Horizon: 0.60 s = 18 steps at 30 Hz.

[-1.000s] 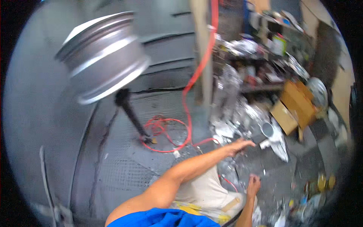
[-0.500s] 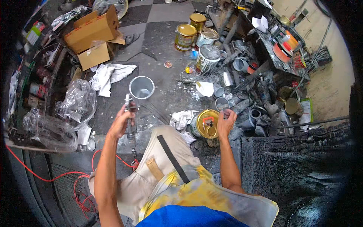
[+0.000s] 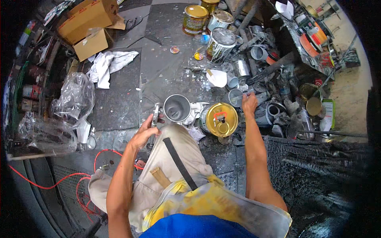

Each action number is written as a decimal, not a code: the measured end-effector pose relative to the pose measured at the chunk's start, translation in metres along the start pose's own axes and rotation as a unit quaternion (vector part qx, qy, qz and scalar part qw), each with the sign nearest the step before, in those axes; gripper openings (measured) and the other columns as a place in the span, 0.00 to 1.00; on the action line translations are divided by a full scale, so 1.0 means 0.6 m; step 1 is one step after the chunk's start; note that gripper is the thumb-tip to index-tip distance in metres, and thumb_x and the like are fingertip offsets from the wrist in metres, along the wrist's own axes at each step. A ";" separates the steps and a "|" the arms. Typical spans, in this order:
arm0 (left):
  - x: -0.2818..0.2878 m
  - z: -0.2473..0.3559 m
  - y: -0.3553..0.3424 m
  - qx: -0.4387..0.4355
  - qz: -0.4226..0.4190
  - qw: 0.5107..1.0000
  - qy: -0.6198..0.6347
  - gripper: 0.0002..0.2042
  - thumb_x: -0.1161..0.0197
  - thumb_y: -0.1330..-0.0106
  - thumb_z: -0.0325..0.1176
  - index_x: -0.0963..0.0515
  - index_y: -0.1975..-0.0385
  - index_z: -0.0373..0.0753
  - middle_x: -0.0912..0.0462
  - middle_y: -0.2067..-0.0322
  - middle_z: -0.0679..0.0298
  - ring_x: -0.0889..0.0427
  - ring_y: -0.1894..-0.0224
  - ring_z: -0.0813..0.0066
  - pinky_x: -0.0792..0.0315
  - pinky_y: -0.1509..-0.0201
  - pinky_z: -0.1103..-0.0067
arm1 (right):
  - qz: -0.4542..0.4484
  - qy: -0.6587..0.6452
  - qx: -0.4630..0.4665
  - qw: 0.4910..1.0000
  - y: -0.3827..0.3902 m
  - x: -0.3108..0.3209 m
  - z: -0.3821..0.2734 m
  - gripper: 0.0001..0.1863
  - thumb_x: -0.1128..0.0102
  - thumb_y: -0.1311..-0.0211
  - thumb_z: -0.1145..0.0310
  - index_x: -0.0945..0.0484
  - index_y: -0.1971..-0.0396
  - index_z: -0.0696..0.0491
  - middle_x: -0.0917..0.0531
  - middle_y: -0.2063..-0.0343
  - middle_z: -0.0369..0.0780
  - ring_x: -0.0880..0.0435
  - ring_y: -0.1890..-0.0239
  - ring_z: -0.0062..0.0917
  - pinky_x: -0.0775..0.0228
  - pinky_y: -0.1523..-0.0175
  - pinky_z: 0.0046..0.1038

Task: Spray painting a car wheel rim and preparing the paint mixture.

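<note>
My left hand point(image 3: 147, 129) is closed on a metal spray gun point(image 3: 156, 115), with a large open grey metal cup point(image 3: 177, 108) that seems mounted on it, above my raised knee. My right hand point(image 3: 249, 102) has its fingers closed at the rim of a small grey cup point(image 3: 235, 98), among dirty cans at the right. Between my hands stands a gold tin point(image 3: 220, 120) with an orange handle on its lid, a white rag point(image 3: 195, 115) behind it.
A cardboard box point(image 3: 81, 23), white cloth point(image 3: 107, 65) and plastic sheeting point(image 3: 75, 95) lie at left. Paint cans point(image 3: 195, 18) and heaped tins are at back right, beside a dark cluttered shelf point(image 3: 297, 43). A red hose point(image 3: 51, 184) crosses the floor at lower left.
The view has swung from a wheel rim on a stand to the cluttered floor. The spray gun and cup have shifted right; my right hand has moved forward to the small cup.
</note>
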<state>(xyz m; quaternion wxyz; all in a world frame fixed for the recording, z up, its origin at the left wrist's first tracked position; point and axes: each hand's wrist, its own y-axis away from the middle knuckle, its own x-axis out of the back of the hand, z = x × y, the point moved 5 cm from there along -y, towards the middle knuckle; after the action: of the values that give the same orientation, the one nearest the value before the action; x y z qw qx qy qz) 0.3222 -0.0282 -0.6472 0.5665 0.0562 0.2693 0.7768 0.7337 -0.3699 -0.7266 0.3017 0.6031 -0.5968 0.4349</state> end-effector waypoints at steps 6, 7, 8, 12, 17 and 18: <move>0.002 -0.011 0.009 -0.001 0.030 0.999 -0.020 0.34 0.36 0.44 0.33 0.30 0.33 0.42 0.22 0.48 0.63 0.24 0.57 0.76 0.30 0.49 0.77 | -0.098 -0.016 0.132 0.986 0.036 -0.011 -0.009 0.16 0.31 0.36 0.61 0.18 0.70 0.61 0.15 0.71 0.55 0.15 0.65 0.55 0.26 0.58 0.49; 0.002 -0.014 0.011 -0.003 0.030 0.999 -0.019 0.34 0.36 0.44 0.33 0.30 0.33 0.42 0.22 0.48 0.63 0.24 0.57 0.76 0.30 0.49 0.77 | -0.104 -0.003 0.160 0.981 0.041 -0.011 -0.013 0.16 0.31 0.35 0.60 0.18 0.71 0.61 0.16 0.76 0.53 0.15 0.69 0.53 0.26 0.61 0.45; 0.002 -0.017 0.013 -0.007 0.035 0.999 -0.019 0.33 0.36 0.44 0.33 0.30 0.33 0.42 0.22 0.48 0.64 0.24 0.57 0.76 0.30 0.49 0.77 | -0.111 0.003 0.152 0.982 0.041 -0.002 -0.006 0.15 0.32 0.35 0.61 0.15 0.67 0.60 0.14 0.73 0.53 0.15 0.66 0.54 0.25 0.60 0.45; 0.000 -0.017 0.011 -0.001 0.038 0.999 -0.002 0.32 0.35 0.44 0.32 0.29 0.34 0.42 0.21 0.49 0.65 0.25 0.57 0.77 0.30 0.50 0.78 | -0.044 -0.031 0.171 0.984 0.042 0.023 -0.004 0.14 0.32 0.35 0.62 0.13 0.62 0.58 0.14 0.70 0.54 0.14 0.63 0.53 0.24 0.58 0.44; -0.001 -0.021 0.006 -0.021 0.032 0.999 -0.032 0.33 0.35 0.44 0.32 0.30 0.33 0.43 0.22 0.49 0.65 0.25 0.58 0.78 0.30 0.50 0.78 | -0.163 -0.005 0.145 0.976 0.061 0.031 -0.042 0.15 0.32 0.35 0.60 0.12 0.60 0.58 0.13 0.68 0.55 0.13 0.61 0.51 0.23 0.55 0.44; 0.002 -0.023 0.009 -0.021 0.033 0.998 -0.039 0.33 0.35 0.44 0.32 0.31 0.33 0.43 0.22 0.49 0.65 0.24 0.58 0.78 0.30 0.50 0.78 | -0.162 0.013 0.161 0.974 0.049 0.010 -0.027 0.16 0.32 0.35 0.60 0.12 0.62 0.59 0.13 0.69 0.55 0.13 0.63 0.51 0.23 0.56 0.43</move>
<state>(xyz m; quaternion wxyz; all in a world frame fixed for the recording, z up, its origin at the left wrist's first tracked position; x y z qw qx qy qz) 0.3118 -0.0333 -0.6566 0.5513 0.0834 0.2285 0.7980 0.7015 -0.3615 -0.7188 0.2748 0.7265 -0.4100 0.4781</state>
